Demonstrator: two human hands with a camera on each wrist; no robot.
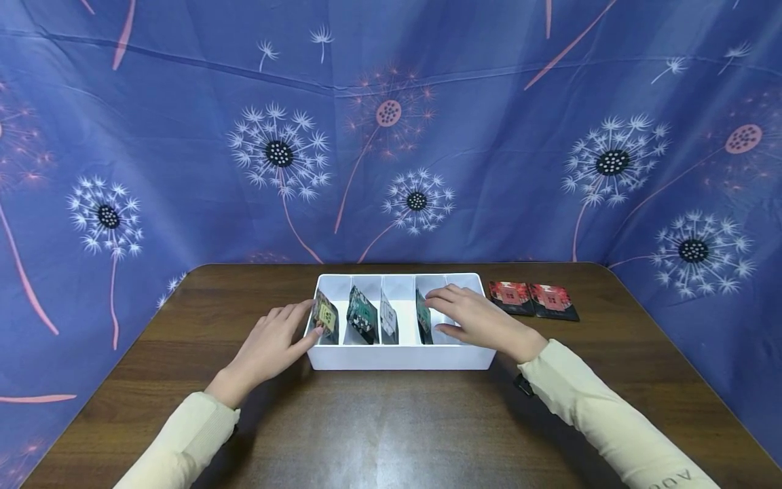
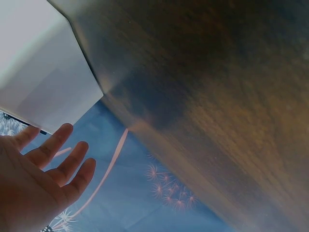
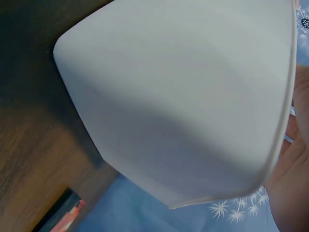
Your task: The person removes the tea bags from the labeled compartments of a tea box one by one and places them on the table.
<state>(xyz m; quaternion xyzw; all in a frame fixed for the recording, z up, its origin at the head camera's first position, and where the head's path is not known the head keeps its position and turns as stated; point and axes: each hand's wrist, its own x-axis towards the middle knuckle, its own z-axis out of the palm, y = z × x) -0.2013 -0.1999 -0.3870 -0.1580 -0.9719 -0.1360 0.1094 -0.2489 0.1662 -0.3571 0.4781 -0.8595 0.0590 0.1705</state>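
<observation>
A white divided box (image 1: pixel 400 358) stands on the table with small flat packets upright or leaning in its compartments. At its left end, my left hand (image 1: pixel 269 346) has its thumb at the yellow-labelled packet (image 1: pixel 328 316) and its fingers at the rim; in the left wrist view those fingers are loosely extended outside the box wall. My right hand (image 1: pixel 473 319) reaches over the right compartments, fingertips close to a green packet (image 1: pixel 423 318); contact is unclear. Between the hands are a dark green packet (image 1: pixel 363 316) and a pale grey packet (image 1: pixel 388 319).
Two red and black packets (image 1: pixel 512 297) lie side by side on the brown table (image 1: pixel 379 421), right of the box. A blue cloth (image 1: pixel 489 136) with dandelion prints hangs behind the table's far edge.
</observation>
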